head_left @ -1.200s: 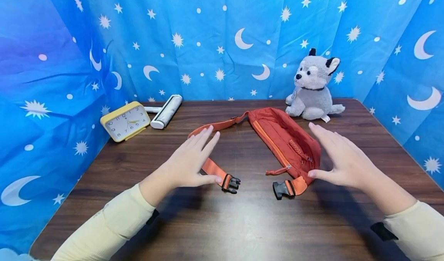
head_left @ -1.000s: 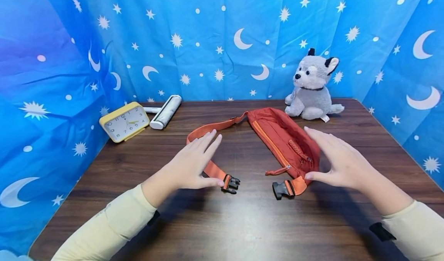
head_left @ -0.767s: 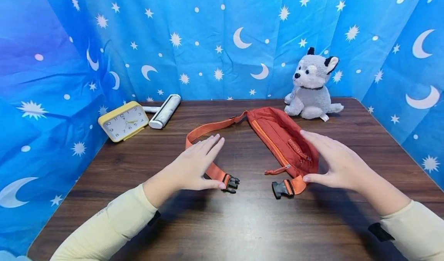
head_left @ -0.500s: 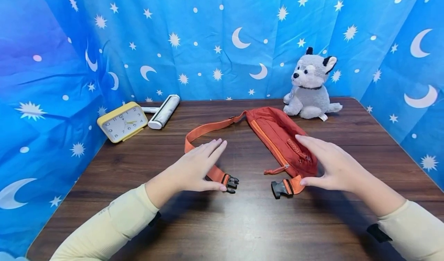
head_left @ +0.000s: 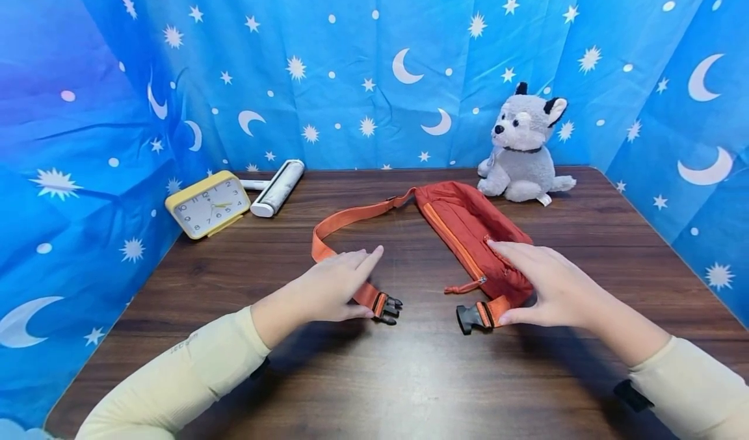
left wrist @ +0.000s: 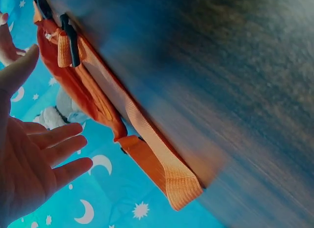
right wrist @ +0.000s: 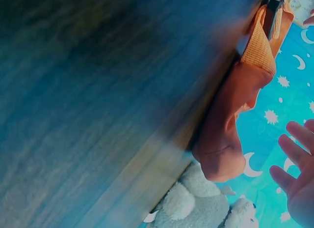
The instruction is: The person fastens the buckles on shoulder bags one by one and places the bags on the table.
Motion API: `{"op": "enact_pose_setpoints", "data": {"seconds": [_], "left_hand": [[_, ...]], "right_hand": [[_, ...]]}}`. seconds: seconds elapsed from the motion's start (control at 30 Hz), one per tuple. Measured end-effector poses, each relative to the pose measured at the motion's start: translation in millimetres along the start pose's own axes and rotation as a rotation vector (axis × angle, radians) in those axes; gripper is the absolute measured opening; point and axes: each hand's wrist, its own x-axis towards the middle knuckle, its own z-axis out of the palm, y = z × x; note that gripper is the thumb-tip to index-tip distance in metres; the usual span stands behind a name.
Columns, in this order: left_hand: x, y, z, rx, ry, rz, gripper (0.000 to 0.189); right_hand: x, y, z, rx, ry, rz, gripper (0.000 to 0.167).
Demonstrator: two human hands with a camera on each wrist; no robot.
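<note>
A red waist bag (head_left: 453,222) with orange zips lies on the wooden table, its orange strap (head_left: 357,214) looped out to the left. The strap ends in a black prong buckle half (head_left: 389,308); the matching socket half (head_left: 470,319) sits on a short orange tab at the bag's near end. My left hand (head_left: 322,290) hovers over the strap, fingers spread, thumb tip right by the prong half. Over the bag's near end is my right hand (head_left: 556,287), fingers extended, thumb beside the tab. In both wrist views, the palms (left wrist: 24,164) hold nothing.
At the back left stand a yellow alarm clock (head_left: 210,205) and a white roller-like tool (head_left: 277,188). A grey plush dog (head_left: 523,151) sits at the back right. Blue curtains (head_left: 351,56) with moons and stars enclose the table (head_left: 409,388).
Both hands have come lower and closer to the buckle halves; the right hand has moved left over the bag. Bag and strap have stayed in place.
</note>
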Motion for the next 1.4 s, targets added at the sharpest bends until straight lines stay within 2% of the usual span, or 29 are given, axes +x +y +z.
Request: {"op": "enact_pose_setpoints", "data": {"seconds": [0.17, 0.4, 0.63, 0.8, 1.1, 1.4], "left_hand": [[4.0, 3.0, 4.5, 0.002, -0.049, -0.005, 0.094], [8.4, 4.9, 7.5, 0.020, -0.042, 0.025, 0.082], [11.2, 9.0, 11.2, -0.018, -0.092, 0.013, 0.078], [15.1, 12.2, 11.2, -0.033, -0.100, 0.019, 0.068], [16.6, 12.6, 15.2, -0.034, -0.135, 0.020, 0.065], [17.2, 15.2, 16.5, -0.031, -0.135, 0.020, 0.049]], "right_hand": [[-0.4, -3, 4, 0.010, -0.014, 0.009, 0.102], [0.6, -5, 8, 0.020, -0.055, 0.031, 0.098], [0.0, -6, 13, 0.031, -0.088, 0.013, 0.098], [1.4, -7, 14, 0.025, -0.111, 0.023, 0.095], [4.9, -8, 20, 0.086, -0.168, -0.030, 0.075], [8.0, -11, 21, 0.154, -0.242, -0.036, 0.060]]}}
